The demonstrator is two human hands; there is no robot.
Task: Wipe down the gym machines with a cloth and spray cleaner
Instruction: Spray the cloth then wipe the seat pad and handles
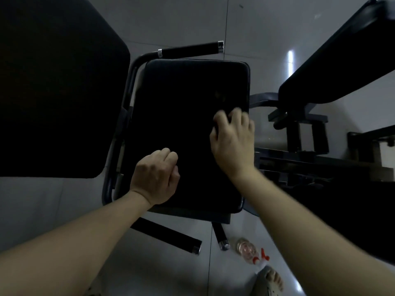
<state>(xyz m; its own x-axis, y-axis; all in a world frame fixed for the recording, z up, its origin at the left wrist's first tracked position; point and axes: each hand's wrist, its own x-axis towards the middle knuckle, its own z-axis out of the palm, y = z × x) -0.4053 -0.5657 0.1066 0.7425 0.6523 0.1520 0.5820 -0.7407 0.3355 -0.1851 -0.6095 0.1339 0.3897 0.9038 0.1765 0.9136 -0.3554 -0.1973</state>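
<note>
A black padded seat (188, 116) of a gym machine fills the middle of the view. My right hand (233, 144) presses on the seat near its right edge, fingers curled over something dark that blends with the pad; whether it is a cloth I cannot make out. My left hand (156, 176) rests as a closed fist on the seat's near left part, with nothing visible in it. A clear spray bottle (252, 253) with a red and white trigger lies on the floor below the seat, near my foot.
A large black back pad (53, 82) stands at the left. Another padded bench (342, 56) and its dark frame (310, 133) sit at the right. Black handles with chrome ends (192, 50) stick out behind and below the seat. The floor is grey tile (171, 22).
</note>
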